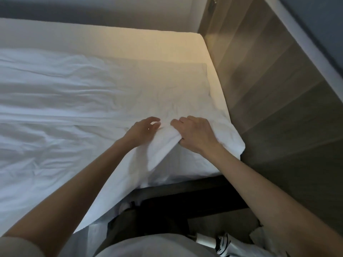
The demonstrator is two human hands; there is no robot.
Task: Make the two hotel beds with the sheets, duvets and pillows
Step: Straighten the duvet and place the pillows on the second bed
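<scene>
A white sheet (78, 101) lies wrinkled over the mattress (141, 43), whose far part near the wall is bare. At the near right corner the sheet is bunched into a fold. My right hand (194, 134) grips that fold, thumb under the cloth and fingers on top. My left hand (143, 129) rests just left of it on the sheet with fingers spread and slightly curled, pressing the fabric. The sheet's edge hangs over the near side of the bed.
A wood-panelled wall (274, 101) runs close along the bed's right side. A dark bed base (185, 190) shows below the mattress corner. My legs and a striped shoe (222, 242) stand on the floor by the bed, beside crumpled white cloth (258, 236).
</scene>
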